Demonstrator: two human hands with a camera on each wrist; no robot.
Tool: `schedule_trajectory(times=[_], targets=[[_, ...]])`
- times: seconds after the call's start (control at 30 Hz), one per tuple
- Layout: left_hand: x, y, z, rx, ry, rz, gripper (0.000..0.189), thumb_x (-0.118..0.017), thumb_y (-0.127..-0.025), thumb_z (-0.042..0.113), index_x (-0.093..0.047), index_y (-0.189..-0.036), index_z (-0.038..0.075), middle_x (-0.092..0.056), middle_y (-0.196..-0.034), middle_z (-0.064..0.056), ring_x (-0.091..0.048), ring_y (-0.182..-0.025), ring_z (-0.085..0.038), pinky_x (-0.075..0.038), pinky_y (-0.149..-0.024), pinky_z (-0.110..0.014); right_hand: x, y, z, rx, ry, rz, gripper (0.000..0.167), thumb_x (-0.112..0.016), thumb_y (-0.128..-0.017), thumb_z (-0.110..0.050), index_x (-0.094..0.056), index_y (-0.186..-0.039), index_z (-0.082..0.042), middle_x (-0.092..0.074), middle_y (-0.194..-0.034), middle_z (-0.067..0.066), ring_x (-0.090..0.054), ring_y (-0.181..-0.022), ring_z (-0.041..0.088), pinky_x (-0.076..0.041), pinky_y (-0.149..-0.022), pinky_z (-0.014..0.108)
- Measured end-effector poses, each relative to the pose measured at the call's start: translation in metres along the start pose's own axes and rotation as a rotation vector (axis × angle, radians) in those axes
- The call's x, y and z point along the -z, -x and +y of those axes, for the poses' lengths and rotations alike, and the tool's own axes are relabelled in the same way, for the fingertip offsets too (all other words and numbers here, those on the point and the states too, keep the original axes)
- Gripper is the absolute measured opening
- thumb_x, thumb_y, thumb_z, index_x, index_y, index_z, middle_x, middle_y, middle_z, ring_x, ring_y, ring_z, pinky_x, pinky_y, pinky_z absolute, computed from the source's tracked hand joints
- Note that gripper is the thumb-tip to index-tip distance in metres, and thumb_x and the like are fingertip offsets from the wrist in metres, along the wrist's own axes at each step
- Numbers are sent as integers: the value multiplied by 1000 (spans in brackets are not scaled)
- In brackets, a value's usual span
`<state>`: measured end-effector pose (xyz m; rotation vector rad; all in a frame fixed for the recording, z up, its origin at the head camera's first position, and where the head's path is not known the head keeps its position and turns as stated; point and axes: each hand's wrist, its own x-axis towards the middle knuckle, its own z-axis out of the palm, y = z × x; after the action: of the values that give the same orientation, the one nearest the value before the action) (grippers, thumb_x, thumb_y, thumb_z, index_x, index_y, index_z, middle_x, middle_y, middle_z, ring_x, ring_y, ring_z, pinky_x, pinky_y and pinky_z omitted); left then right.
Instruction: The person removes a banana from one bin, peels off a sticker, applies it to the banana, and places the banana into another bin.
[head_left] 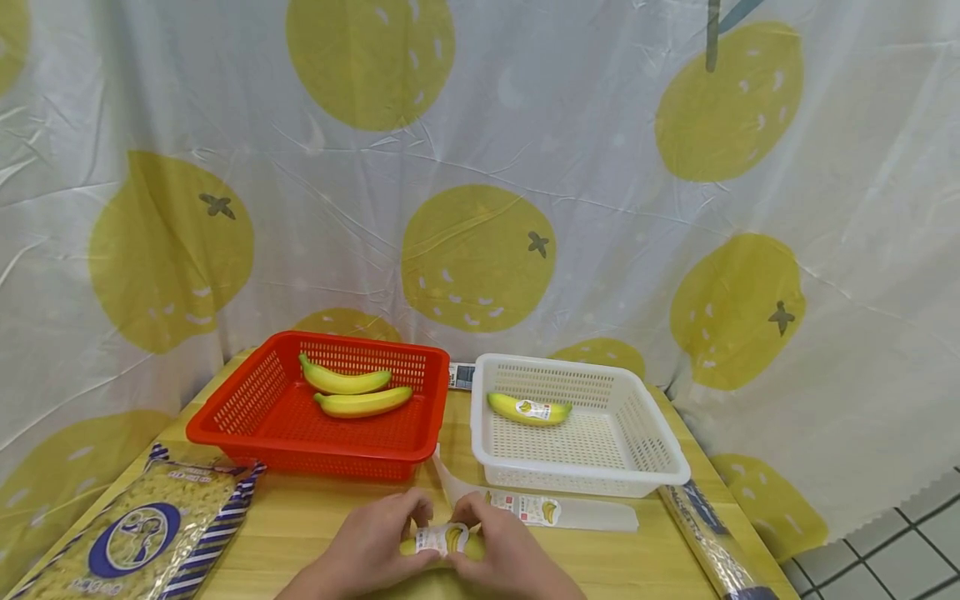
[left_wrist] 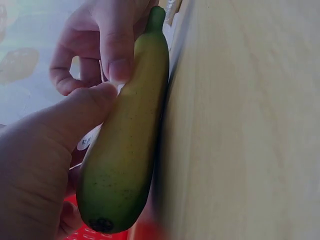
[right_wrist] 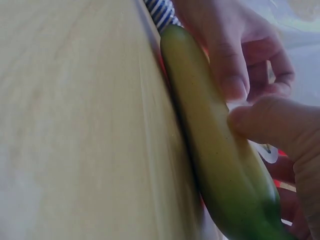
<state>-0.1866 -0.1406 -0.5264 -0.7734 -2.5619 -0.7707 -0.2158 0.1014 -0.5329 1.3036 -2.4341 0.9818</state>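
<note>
Smoothing the white label printed with bananas [head_left: 442, 540] onto the yellow, green-ended banana [head_left: 475, 547] seems the step in hand. The left hand [head_left: 378, 537] and right hand [head_left: 507, 546] pinch the fruit between them, thumbs close together on its near side. To do it well, keep the banana steady low over the tabletop [head_left: 300, 529] and press outward from the label's middle so no edge lifts. The long whitish label strip [head_left: 588, 514] lies just beyond the right hand.

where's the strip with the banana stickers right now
In the head view, the sticker strip lies on the table, mostly right of centre, in front of the white basket and just beyond the right hand.
</note>
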Motion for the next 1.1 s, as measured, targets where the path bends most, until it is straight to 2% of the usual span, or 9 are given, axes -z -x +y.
schedule_trajectory(times=[0.1, 0.23, 0.4, 0.53, 0.7, 0.87, 1.1], targets=[[-1, 0, -1, -84, -31, 79, 39, -90, -75, 44, -57, -91, 31, -53, -77, 20, -46, -70, 6, -37, -57, -12, 0, 0, 2, 36, 11, 23, 33, -83, -84, -17, -61, -107, -22, -67, -101, -14, -64, -94, 0, -52, -83, 16], [-3, -1, -4, -198, -64, 159, 32, -91, -74, 38, -63, -87, 31, -58, -79, 21, -50, -73, 5, -37, -61, -8, -1, -1, 4, 119, 10, 42, 23, -82, -85, -13, -67, -102, -19, -69, -100, -12, -63, -91, 2, -49, -83, 13], [-5, -1, -6, -253, -70, 178, 28, -91, -76, 38, -66, -87, 32, -60, -82, 23, -51, -74, 5, -37, -63, -6, -1, -4, 7, 217, 19, 66, 13, -78, -90, -9, -74, -99, -17, -73, -104, -8, -68, -101, 2, -51, -92, 14], [-6, -1, -7, -244, -72, 174, 27, -90, -76, 38, -66, -86, 32, -60, -82, 23, -51, -75, 5, -38, -63, -7, -2, -5, 8, 256, 42, 79, 10, -78, -91, -9, -76, -99, -15, -74, -104, -6, -70, -100, 4, -53, -91, 15], [-6, 1, -7, -186, -70, 148, 23, -88, -79, 43, -70, -88, 31, -63, -85, 22, -53, -75, 3, -41, -63, -11, -2, -4, 7, 184, 13, 47, 9, -77, -93, -11, -78, -101, -14, -74, -105, -5, -69, -101, 4, -52, -91, 15], [-5, 0, -6, -155, -87, 124, 22, -86, -81, 46, -71, -88, 31, -63, -85, 22, -52, -76, 4, -42, -62, -13, -2, -3, 7, 168, 40, 49, 11, -77, -92, -13, -78, -103, -13, -75, -104, -5, -69, -99, 3, -52, -90, 14], [-2, 1, -4, -110, -71, 51, 18, -82, -86, 47, -77, -95, 32, -65, -91, 22, -55, -79, 4, -46, -63, -17, -1, -2, 5, 102, 72, -5, 18, -73, -97, -24, -76, -114, -20, -72, -109, -10, -65, -102, 1, -52, -90, 17]])
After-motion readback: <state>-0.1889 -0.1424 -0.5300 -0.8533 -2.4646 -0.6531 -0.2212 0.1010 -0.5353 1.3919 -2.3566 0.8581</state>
